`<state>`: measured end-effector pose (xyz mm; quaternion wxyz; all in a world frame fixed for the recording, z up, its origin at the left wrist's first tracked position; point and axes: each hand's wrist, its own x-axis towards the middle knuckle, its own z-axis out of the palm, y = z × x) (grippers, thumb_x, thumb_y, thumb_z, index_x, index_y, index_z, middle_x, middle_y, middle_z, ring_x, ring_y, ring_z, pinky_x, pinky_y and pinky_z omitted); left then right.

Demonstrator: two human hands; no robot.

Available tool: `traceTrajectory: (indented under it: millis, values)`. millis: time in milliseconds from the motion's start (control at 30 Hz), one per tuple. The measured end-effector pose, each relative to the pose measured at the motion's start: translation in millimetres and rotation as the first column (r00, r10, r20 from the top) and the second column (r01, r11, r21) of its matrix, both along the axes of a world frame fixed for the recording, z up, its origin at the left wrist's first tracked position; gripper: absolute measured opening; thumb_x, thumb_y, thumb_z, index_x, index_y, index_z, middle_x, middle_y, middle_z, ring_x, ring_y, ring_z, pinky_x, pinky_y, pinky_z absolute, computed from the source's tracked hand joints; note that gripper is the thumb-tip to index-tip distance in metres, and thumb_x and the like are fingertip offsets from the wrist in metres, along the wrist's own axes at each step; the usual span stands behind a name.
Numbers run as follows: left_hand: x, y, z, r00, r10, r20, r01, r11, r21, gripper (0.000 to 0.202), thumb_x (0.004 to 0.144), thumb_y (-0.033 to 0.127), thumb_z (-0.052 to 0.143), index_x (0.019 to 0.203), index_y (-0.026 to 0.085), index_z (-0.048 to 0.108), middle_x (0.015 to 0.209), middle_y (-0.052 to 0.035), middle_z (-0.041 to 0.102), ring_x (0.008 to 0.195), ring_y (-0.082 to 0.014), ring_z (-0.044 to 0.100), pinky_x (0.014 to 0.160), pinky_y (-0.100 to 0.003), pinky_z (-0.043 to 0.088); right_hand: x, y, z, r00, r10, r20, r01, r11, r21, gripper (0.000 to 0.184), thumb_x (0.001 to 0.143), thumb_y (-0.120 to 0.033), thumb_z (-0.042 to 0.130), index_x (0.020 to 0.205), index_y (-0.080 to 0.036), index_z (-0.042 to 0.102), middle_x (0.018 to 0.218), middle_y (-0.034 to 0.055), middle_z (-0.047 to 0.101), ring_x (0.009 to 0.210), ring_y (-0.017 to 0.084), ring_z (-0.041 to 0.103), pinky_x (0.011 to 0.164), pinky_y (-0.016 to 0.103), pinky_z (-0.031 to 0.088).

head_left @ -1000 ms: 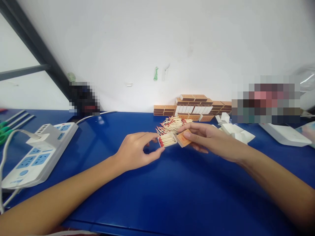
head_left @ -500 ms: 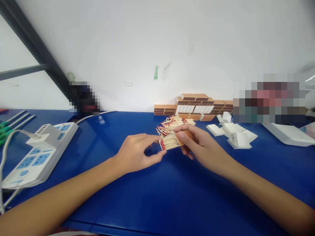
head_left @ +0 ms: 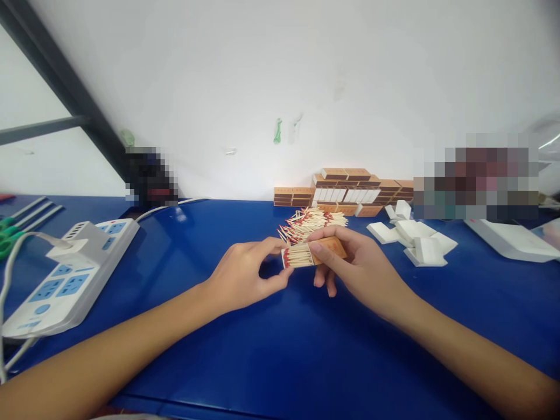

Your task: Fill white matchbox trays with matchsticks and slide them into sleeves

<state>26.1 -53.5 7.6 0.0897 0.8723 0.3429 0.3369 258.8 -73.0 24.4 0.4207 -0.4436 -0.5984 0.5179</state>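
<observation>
A matchbox (head_left: 331,249) is held above the blue table, its white inner tray (head_left: 299,255) pulled partly out toward the left. Red-headed matches lie side by side in that tray, heads to the left. My right hand (head_left: 356,259) grips the orange-brown sleeve between thumb and fingers. At the tray's outer end, my left hand (head_left: 245,274) pinches with thumb and forefinger. Just behind the box a loose heap of matches (head_left: 312,221) spreads on the table, partly covered by my hands.
Stacked matchboxes (head_left: 345,195) line the wall at the back. White empty trays (head_left: 413,233) lie in a pile to the right. A white power strip (head_left: 83,274) with cables sits at the left, near green-handled tools (head_left: 21,227) on the blue table (head_left: 280,350).
The matchbox has turned slightly to lie more level, and more of its sleeve shows. My right lower fingers have shifted down and left. Both hands keep their hold.
</observation>
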Motion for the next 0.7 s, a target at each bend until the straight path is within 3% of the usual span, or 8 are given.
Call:
traceTrajectory:
  millis: [100,267,500,600,700]
  values:
    - [2,1,2.0,0.992,-0.054,0.117,0.067,0.991,-0.115,0.028,0.091,0.029,0.074,0.116,0.021,0.065,0.109,-0.0009,0.078,0.095,-0.016,0.076,0.089,-0.029,0.061,-1,0,0.1,0.998,-0.034,-0.044,0.034,0.999,-0.002,0.041,0.09,-0.054,0.073,0.108,-0.019,0.06,0.063,0.001,0.07,0.047,0.015,0.064,0.043,0.025,0.053]
    - [3,3,3.2,0.987,-0.093,0.134,0.102,0.993,-0.063,0.032,0.093,0.027,0.073,0.124,0.02,0.066,0.115,-0.0054,0.076,0.1,-0.0182,0.074,0.092,-0.032,0.061,-2,-1,0.4,0.994,-0.056,-0.098,0.051,0.997,-0.05,0.042,0.088,-0.054,0.076,0.105,-0.019,0.062,0.067,0.0016,0.07,0.05,0.015,0.065,0.043,0.026,0.053]
    - [1,6,2.1,0.979,-0.153,0.134,0.151,0.988,0.03,0.034,0.094,0.021,0.07,0.128,0.019,0.07,0.113,-0.0092,0.073,0.098,-0.0184,0.071,0.089,-0.033,0.06,-3,-2,-2.0,0.99,-0.004,-0.14,-0.002,0.999,-0.046,0.039,0.096,-0.056,0.066,0.105,-0.019,0.061,0.078,0.0045,0.071,0.06,0.017,0.07,0.048,0.027,0.056]
    - [1,6,1.5,0.976,-0.165,0.144,0.163,0.986,0.026,0.034,0.093,0.021,0.073,0.127,0.018,0.07,0.109,-0.0083,0.073,0.092,-0.0169,0.07,0.084,-0.031,0.059,-5,-2,-5.5,0.985,0.039,-0.169,-0.045,0.998,-0.036,0.037,0.1,-0.056,0.059,0.11,-0.02,0.06,0.081,0.0041,0.069,0.064,0.017,0.07,0.053,0.029,0.058]
    - [1,6,1.2,0.973,-0.171,0.157,0.175,0.985,-0.008,0.037,0.091,0.026,0.077,0.126,0.017,0.071,0.104,-0.0079,0.073,0.088,-0.0162,0.069,0.08,-0.03,0.059,-7,-4,-9.5,0.982,-0.006,-0.19,-0.002,0.999,-0.04,0.038,0.101,-0.056,0.057,0.115,-0.021,0.059,0.09,0.0053,0.069,0.07,0.018,0.069,0.054,0.03,0.058]
